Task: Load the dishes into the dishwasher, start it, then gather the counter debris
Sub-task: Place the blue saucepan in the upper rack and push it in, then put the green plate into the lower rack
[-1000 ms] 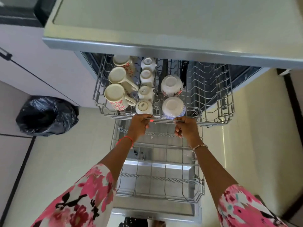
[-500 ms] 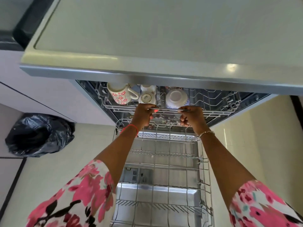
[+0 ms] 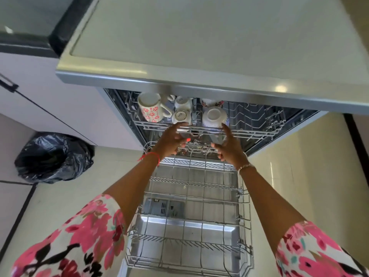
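Crockery sits in the left half of the upper rack (image 3: 249, 132), which lies almost wholly inside the dishwasher, under the counter (image 3: 199, 37) edge, at twelve o'clock from the person. A flowered mug (image 3: 150, 109) stands at ten o'clock of the load, with a small white cup (image 3: 179, 115) just beside it and a pale bowl (image 3: 213, 116) at two o'clock.

Both hands hold nothing. The left hand (image 3: 171, 139) and right hand (image 3: 229, 145) hover apart, fingers spread and loose, just in front of the rack's front rail. I cannot tell whether the left fingertips touch the wire.

That rack looks stiff and free-rolling, but its load is brittle ceramic that would rattle and chip under a shove. I would take it by the front rail, one hand on each side of the middle, and move it slowly and evenly.

At six o'clock the lower rack (image 3: 244, 216) juts out over the open door, and I see no dishes in it. It is probably light and rigid, and best gripped at its near rim. A black bin bag (image 3: 54, 156) slumps on the floor at nine o'clock.
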